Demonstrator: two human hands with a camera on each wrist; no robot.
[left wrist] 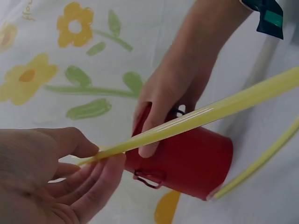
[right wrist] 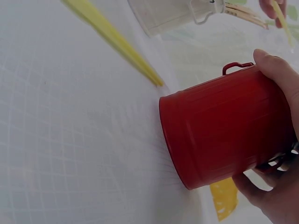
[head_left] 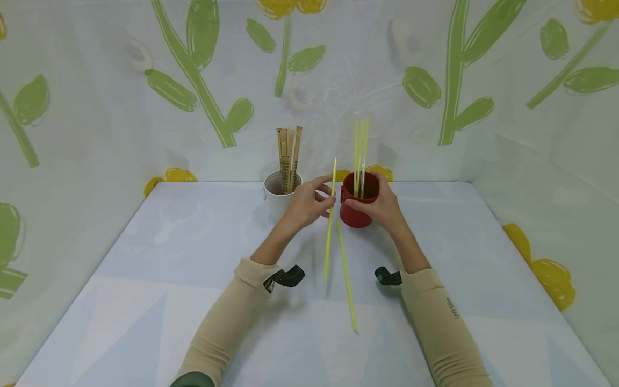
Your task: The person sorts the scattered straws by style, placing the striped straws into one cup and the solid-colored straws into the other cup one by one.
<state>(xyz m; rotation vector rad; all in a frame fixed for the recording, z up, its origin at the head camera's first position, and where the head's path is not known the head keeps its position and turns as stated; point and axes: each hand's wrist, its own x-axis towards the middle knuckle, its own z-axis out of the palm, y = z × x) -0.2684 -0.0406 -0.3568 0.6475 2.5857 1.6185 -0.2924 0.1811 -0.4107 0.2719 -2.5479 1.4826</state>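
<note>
My left hand pinches a long yellow straw between thumb and fingers, held up off the table. In the left wrist view this straw slants across in front of a small red bucket. My right hand grips the bucket around its rim, thumb on the near side; the bucket stands upright. Several yellow straws stick up out of it. Another yellow straw lies on the table in front of the bucket.
Left of the red bucket stands a white bucket with several brown paper-wrapped sticks upright in it. A flower-printed sheet hangs behind and beside the white table. Dark wrist cameras jut from both sleeves.
</note>
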